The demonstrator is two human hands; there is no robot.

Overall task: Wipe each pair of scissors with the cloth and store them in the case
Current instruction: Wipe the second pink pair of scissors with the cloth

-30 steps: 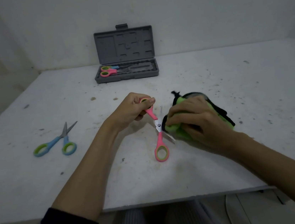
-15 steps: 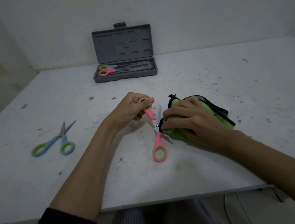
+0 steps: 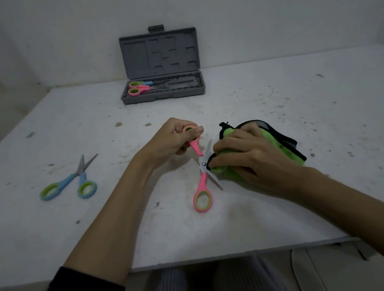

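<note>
Fingers (image 3: 186,135) of the left hand (image 3: 173,140) curl round the upper handle loop of the pink scissors (image 3: 201,168), whose blades stand spread apart over the tabletop (image 3: 276,91). Far left, blue scissors (image 3: 69,182) lie flat, slightly parted. At the back, the open grey case (image 3: 164,95) holds two more pairs (image 3: 140,87). On the right, the right hand (image 3: 248,157) clutches the green cloth (image 3: 282,144), bunching it against the scissors' pivot and blade.
</note>
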